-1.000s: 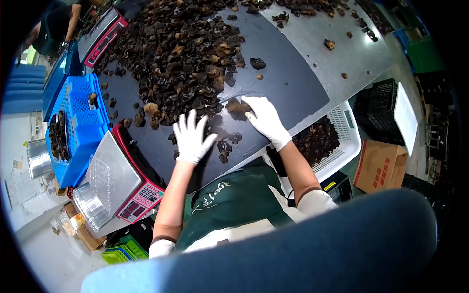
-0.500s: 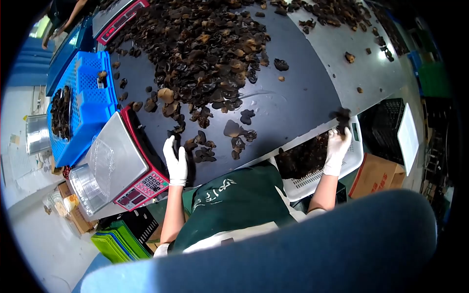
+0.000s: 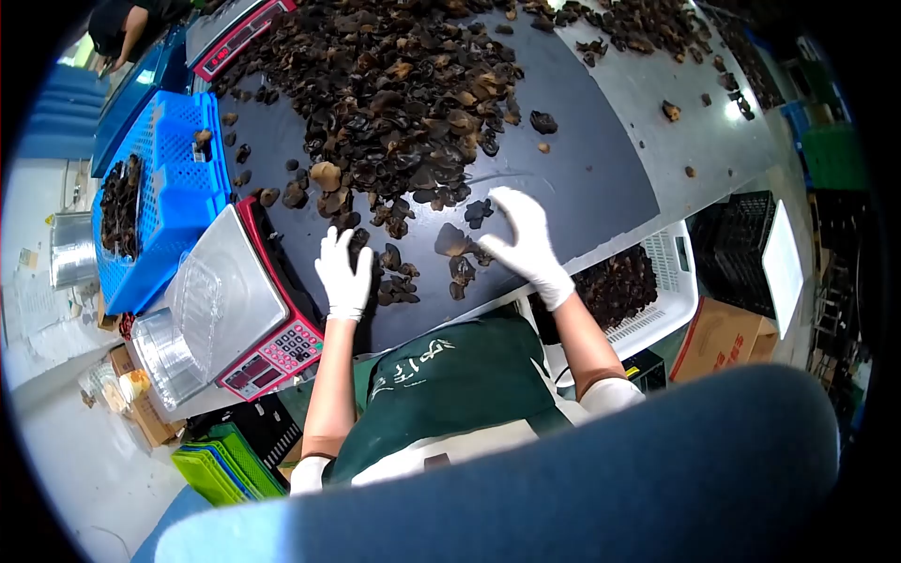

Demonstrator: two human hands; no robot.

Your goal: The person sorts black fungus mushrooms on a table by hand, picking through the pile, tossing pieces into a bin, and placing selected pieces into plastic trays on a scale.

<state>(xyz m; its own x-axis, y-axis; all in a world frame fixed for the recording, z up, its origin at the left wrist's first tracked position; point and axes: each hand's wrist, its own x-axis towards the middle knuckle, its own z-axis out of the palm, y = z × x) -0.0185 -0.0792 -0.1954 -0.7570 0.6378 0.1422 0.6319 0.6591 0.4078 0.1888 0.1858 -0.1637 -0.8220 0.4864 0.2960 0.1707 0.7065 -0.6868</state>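
My left hand [image 3: 344, 274], in a white glove, is low over the dark table mat [image 3: 572, 178] with its fingers spread and nothing visible in it. Dark wood ear mushroom pieces lie by its fingertips and to its right. Also gloved in white, my right hand [image 3: 526, 242] is open above the mat, thumb and fingers apart around a gap. A few loose wood ear mushrooms [image 3: 452, 240] lie just left of its thumb. Beyond both hands spreads a big heap of wood ear mushrooms [image 3: 394, 103]. A white basket [image 3: 682, 281] below the table edge holds more of them.
On the left are a red-framed scale [image 3: 272, 352], a blue crate [image 3: 164, 202] and clear plastic containers [image 3: 169, 361]. Another scale [image 3: 235, 42] stands farther back. Black crates [image 3: 737, 244] and a cardboard box [image 3: 718, 342] are at right. A co-worker's arm [image 3: 131, 38] shows at top left.
My right hand has moved left from above the white basket to the mat, and the dark mushroom clump it had is gone from it. My left hand has shifted slightly, its fingers spreading.
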